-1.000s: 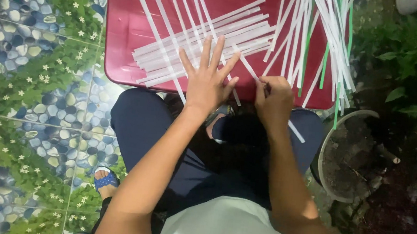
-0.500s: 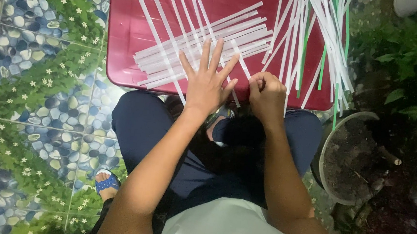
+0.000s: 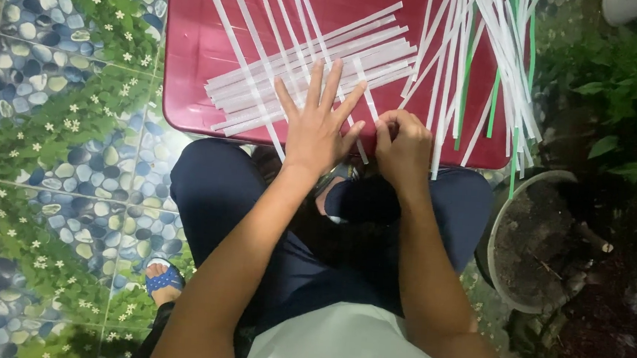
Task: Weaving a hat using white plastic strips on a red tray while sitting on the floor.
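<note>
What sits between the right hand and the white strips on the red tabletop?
Nothing visible. The right hand is curled at the red tabletop's near edge, touching the white strips; the left hand lies flat on them.

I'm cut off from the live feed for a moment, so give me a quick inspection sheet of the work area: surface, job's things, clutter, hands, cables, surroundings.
Surface: red plastic tabletop, resting in front of the seated person's knees.
Job's things: flat bundle of white strips lying crosswise; longer white strips fanned over the right edge, a few green strips among them.
Clutter: nothing seen.
Hands: left hand flat, fingers spread, pressing on the strips; right hand curled, its grip pinching a strip at the table's near edge.
Cables: nothing seen.
Surroundings: patterned pebble-and-leaf floor, soil-filled pot at right, green plants, blue sandal on one foot.
</note>
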